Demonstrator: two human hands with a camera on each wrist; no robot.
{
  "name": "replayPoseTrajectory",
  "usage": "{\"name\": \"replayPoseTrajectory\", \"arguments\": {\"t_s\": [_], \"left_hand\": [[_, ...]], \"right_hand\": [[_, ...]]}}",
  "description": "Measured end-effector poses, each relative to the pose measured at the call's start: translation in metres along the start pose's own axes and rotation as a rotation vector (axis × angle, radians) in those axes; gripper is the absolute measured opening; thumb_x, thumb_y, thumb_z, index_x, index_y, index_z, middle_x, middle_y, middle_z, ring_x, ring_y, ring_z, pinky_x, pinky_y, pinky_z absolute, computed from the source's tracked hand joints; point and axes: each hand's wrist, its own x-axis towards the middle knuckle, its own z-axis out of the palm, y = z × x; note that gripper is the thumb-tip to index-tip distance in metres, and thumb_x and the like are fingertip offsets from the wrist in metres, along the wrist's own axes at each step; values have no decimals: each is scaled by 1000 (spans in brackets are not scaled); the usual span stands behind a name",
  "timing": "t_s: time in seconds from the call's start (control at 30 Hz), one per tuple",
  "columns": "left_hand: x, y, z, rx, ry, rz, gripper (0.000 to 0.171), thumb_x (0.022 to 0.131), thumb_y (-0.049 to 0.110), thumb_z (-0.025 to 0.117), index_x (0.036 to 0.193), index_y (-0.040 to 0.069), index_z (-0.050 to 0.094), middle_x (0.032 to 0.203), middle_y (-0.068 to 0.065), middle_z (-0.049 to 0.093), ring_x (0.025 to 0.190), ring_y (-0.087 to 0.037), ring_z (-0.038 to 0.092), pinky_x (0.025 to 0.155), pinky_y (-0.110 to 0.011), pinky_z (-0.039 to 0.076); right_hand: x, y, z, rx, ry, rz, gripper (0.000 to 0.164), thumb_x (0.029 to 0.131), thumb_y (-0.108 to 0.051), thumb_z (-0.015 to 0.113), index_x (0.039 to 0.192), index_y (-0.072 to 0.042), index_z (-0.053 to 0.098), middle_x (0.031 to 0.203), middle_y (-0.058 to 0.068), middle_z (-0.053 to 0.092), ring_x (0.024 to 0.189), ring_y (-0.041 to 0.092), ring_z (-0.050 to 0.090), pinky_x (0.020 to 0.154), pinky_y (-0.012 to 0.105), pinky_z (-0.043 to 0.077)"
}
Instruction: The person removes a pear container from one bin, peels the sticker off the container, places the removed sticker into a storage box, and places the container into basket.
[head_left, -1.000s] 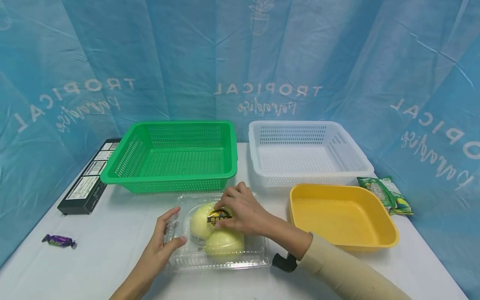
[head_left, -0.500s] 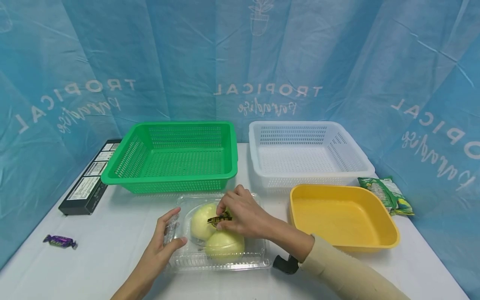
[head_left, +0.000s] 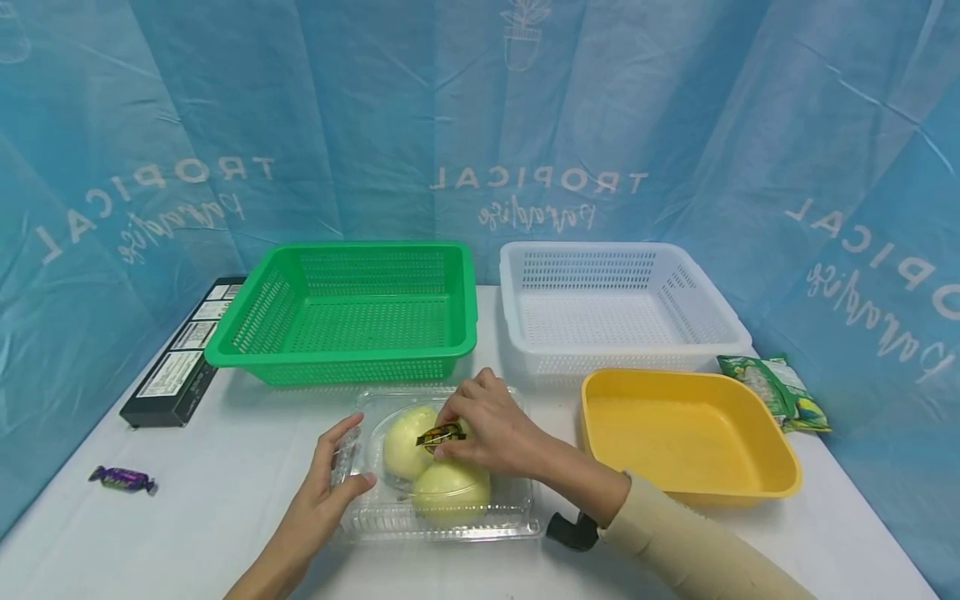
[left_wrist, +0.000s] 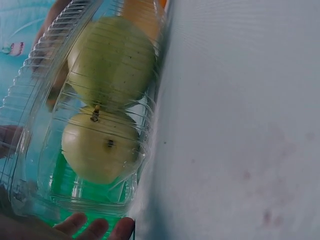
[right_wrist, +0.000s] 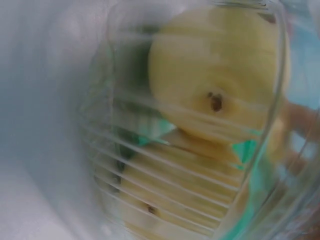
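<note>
A clear plastic fruit box [head_left: 435, 521] lies on the white table in front of me, with round pale yellow-green fruits [head_left: 452, 492] inside. My left hand [head_left: 318, 487] holds the box's left edge, thumb over the lid; in the left wrist view its fingertips [left_wrist: 97, 227] show at the box's end. Over the lid, my right hand [head_left: 491, 429] pinches a black-and-gold sticker [head_left: 441, 436] between thumb and fingers. The sticker looks bent up; whether part of it still adheres to the lid is hidden. In the right wrist view the fruits [right_wrist: 220, 70] appear through the ribbed plastic.
Behind the box stand a green basket [head_left: 345, 367] and a white basket [head_left: 637, 358]. A yellow tub [head_left: 690, 492] sits at right, beside green snack packets [head_left: 776, 392]. At left lie a black box [head_left: 176, 375] and a purple-wrapped candy [head_left: 123, 478].
The sticker lay flat and readable on the lid a second ago; now it is folded up between my right thumb and fingers. My left hand has stayed in place on the box.
</note>
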Motion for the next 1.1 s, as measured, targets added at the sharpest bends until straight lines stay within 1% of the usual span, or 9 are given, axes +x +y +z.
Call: {"name": "replayPoseTrajectory", "arguments": {"t_s": [0.17, 0.37, 0.57, 0.73, 0.9, 1.1], "left_hand": [[0, 1, 1, -5, -4, -5, 69, 93, 20, 54, 148, 33, 15, 160, -8, -1, 145, -43, -8, 104, -75, 4], [1, 3, 1, 1, -7, -4, 69, 93, 20, 53, 149, 31, 14, 160, -8, -1, 145, -42, -7, 105, -75, 5], [1, 4, 2, 22, 2, -3, 69, 93, 19, 54, 149, 32, 15, 160, -8, 1, 146, -42, -6, 104, -75, 6], [1, 4, 2, 30, 2, -8, 69, 93, 20, 53, 148, 34, 15, 160, -8, 1, 146, -42, -4, 104, -75, 7], [1, 3, 1, 29, 4, -13, 69, 93, 21, 53, 148, 34, 14, 160, -8, 1, 146, -42, -3, 105, -74, 7], [0, 2, 1, 24, 6, -23, 69, 93, 21, 54, 148, 35, 15, 160, -8, 1, 146, -41, -3, 106, -73, 7]], "right_hand": [[0, 0, 0, -16, 5, -27, 27, 74, -39, 77, 90, -20, 67, 87, -9, 60, 86, 10, 36, 80, 26, 30], [-2, 2, -2, -20, 8, -44, 29, 77, -38, 75, 97, -19, 69, 89, -9, 65, 84, 9, 37, 77, 25, 28], [-2, 2, -2, -34, 23, -21, 27, 77, -40, 74, 94, -20, 72, 86, -8, 64, 81, 9, 36, 76, 25, 28], [-3, 3, -1, -5, 52, -26, 21, 78, -38, 73, 90, -20, 73, 83, -8, 63, 80, 9, 36, 75, 24, 28], [-3, 5, 1, 35, 65, -49, 16, 79, -34, 72, 87, -20, 73, 82, -9, 62, 79, 8, 35, 74, 23, 27], [-2, 5, 1, 59, 78, -70, 14, 81, -31, 72, 87, -20, 73, 80, -10, 61, 78, 7, 34, 73, 23, 26]]}}
